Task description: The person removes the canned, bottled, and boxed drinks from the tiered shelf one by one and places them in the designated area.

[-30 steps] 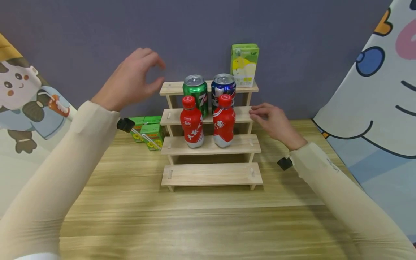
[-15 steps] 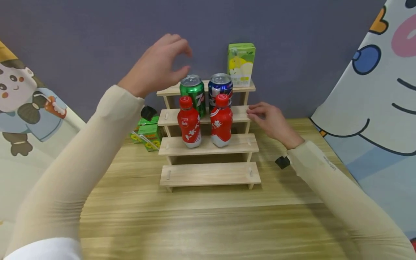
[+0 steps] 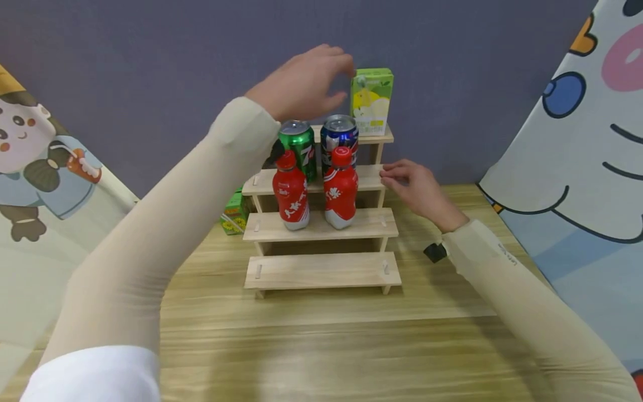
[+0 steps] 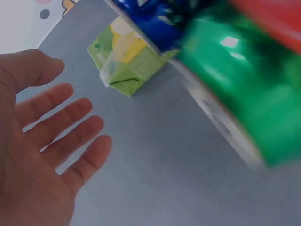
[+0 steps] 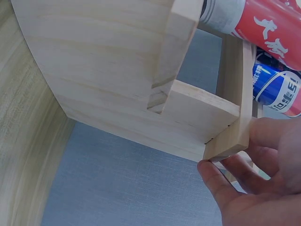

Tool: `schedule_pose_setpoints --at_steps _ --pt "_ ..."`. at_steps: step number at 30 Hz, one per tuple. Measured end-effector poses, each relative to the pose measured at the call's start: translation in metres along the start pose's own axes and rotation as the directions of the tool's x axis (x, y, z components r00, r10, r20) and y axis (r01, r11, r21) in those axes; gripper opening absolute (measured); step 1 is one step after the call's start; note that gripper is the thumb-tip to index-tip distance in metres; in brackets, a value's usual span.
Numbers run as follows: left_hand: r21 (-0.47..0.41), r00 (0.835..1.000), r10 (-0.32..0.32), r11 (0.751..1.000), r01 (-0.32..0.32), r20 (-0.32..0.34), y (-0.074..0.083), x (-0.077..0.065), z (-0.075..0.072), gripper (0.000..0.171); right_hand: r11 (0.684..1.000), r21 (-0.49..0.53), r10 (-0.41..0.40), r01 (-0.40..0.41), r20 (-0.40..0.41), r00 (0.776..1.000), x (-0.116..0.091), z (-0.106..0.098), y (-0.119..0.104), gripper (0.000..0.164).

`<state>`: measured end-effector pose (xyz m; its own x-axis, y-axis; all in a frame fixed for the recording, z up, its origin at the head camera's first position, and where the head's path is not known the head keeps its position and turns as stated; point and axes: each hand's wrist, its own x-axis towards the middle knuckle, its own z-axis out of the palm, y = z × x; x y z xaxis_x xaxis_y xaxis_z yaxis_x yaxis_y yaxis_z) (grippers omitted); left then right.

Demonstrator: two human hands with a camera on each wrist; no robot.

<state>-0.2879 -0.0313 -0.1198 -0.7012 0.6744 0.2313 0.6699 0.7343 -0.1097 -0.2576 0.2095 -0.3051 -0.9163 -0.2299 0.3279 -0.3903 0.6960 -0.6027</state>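
My left hand [image 3: 306,84] hovers above the top step, fingers spread and a little bent, just left of a green pear-juice carton [image 3: 372,106]. In the left wrist view the palm faces that carton [image 4: 124,59] with nothing held. At the right end of the second-highest step, my right hand [image 3: 419,188] grips the wooden stepped display rack [image 3: 324,272]. Thumb and fingers take the board's corner in the right wrist view. A green 7-Up can [image 3: 300,148] and a dark blue can [image 3: 336,132] stand on that step. Two red bottles [image 3: 291,195] stand one step lower.
Green cartons with straws [image 3: 234,215] stand on the table [image 3: 321,346] left of the rack, partly hidden by my left sleeve. A grey wall [image 3: 201,50] rises behind. Cartoon-printed panels [image 3: 567,162] flank both sides.
My left hand has moved right, from left of the rack to over the cans and beside the pear-juice carton. The right hand stays on the rack's board.
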Motion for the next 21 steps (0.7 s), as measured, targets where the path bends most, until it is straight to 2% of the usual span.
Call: schedule_pose_setpoints --at_steps 3,7,14,21 --pt "0.004 0.999 -0.013 1.0 0.013 0.031 0.005 0.009 -0.002 0.049 1.0 0.011 0.0 0.0 0.005 1.0 0.0 0.001 -0.002 0.029" --pt "-0.034 0.997 -0.025 0.999 0.028 0.079 0.01 0.016 -0.003 0.052 1.0 0.015 -0.012 0.012 0.006 1.0 0.0 0.002 -0.004 0.028" --pt "-0.085 0.985 -0.035 0.995 0.049 0.169 0.015 0.028 0.001 0.056 0.999 -0.002 -0.033 0.033 -0.015 0.999 -0.002 0.003 -0.004 0.025" --pt "-0.032 0.987 -0.017 0.999 0.023 0.16 0.013 0.034 0.009 0.056 1.0 -0.003 -0.026 0.026 -0.015 1.0 0.0 0.003 -0.005 0.025"
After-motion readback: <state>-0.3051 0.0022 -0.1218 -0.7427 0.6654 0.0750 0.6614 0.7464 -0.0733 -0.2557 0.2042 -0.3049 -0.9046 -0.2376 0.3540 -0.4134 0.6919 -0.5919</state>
